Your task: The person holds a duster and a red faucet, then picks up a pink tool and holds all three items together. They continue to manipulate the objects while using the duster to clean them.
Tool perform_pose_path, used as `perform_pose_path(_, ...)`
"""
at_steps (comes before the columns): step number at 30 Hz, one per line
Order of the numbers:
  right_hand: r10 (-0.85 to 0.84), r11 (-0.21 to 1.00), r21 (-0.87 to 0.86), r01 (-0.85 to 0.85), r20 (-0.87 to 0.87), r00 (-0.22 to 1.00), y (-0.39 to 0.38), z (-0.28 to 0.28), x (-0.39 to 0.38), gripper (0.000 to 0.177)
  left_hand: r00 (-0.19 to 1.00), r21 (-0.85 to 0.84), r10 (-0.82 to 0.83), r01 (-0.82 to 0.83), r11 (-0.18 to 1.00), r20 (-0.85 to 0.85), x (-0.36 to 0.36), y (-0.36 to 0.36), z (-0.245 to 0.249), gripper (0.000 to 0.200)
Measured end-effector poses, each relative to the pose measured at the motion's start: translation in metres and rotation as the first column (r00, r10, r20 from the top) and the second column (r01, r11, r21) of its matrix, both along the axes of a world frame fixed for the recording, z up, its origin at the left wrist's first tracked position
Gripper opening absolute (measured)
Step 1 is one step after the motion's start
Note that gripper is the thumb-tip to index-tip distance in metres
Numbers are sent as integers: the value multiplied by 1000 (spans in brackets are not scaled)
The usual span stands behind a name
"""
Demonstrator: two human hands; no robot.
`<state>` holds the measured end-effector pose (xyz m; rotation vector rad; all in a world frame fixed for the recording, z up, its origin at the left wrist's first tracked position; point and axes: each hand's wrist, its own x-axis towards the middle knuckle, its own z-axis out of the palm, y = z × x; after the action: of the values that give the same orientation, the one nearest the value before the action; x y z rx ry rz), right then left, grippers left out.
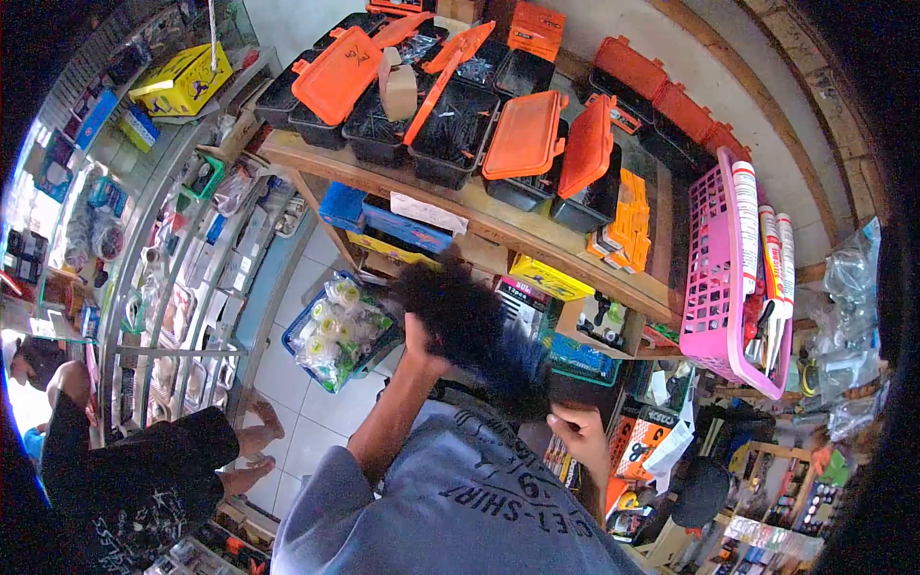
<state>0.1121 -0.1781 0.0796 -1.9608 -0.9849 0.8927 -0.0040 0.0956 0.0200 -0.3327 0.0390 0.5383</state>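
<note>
Flanking left: person in black [153, 460], glass case [172, 351]
Blue basket [388, 341]: packets [337, 333]
Left hand [422, 347]: fingers grasping dark fuzzy bundle [484, 331], blurred, partly blocking box [525, 295]
Right hand [580, 436]: fingers bent beside bundle, can't tell grip
Pink basket [701, 268]: wooden bench's [450, 204] right end
</note>
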Motion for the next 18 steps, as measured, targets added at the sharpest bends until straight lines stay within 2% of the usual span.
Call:
perform_pose_path(1,60,998,-9,-60,-20,998,-1,0,1,26,1000,1,-1,1,1000,2,1,2,-13,51)
perform_pose_path(2,58,998,-8,-58,-18,998,0,1,0,26,1000,229,-11,11,973,-1,3,8,-38,50)
perform_pose_path(3,13,1000,-4,-13,4,1000,2,1,-2,26,1000,445,-20,21,895,-7,4,10,-51,50)
perform_pose_path(4,-32,1000,0,32,24,999,3,2,-4,26,980,354,-44,-28,935,193,7,6,-49,48)
perform_pose_path(5,-31,1000,0,31,20,999,3,1,-4,26,970,335,195,-137,932,-145,-2,-7,-11,45)
perform_pose_path(7,1,996,93,-3,21,1000,2,0,-5,22,935,639,278,-76,766,-222,-1,0,-53,43)
perform_pose_path(8,-5,1000,19,6,-24,1000,-3,1,-2,20,935,640,275,-73,765,-222,8,-1,-68,43)
perform_pose_path(9,-10,1000,21,10,-23,1000,-4,1,-2,20,769,791,549,-94,604,-328,20,-3,-79,41)
perform_pose_path(10,-80,990,118,73,53,995,-6,1,-2,17,523,905,782,-44,422,-339,28,-5,-85,40)
perform_pose_path(11,-154,968,217,125,120,981,-7,1,-1,15,522,905,782,-43,423,-341,19,0,-68,40)
perform_pose_path(12,-168,965,217,150,66,984,-10,2,2,13,724,706,548,-121,697,-418,2,7,-35,39)
perform_pose_path(13,-170,964,216,152,65,983,-16,2,6,13,885,424,278,-104,900,-373,-7,11,-15,40)
perform_pose_path(14,-73,987,148,66,44,996,-22,3,11,18,811,423,291,-60,904,-507,-2,10,-12,45)
perform_pose_path(15,22,996,81,-24,18,1000,-26,3,13,23,813,423,289,-59,904,-505,-1,9,-14,45)
perform_pose_path(17,-8,994,110,7,12,1000,-10,15,-2,23,823,584,413,-126,802,-390,-2,5,-27,46)
perform_pose_path(18,-3,999,45,0,64,998,-3,17,-5,22,889,610,363,-127,782,-279,-9,8,-44,38)
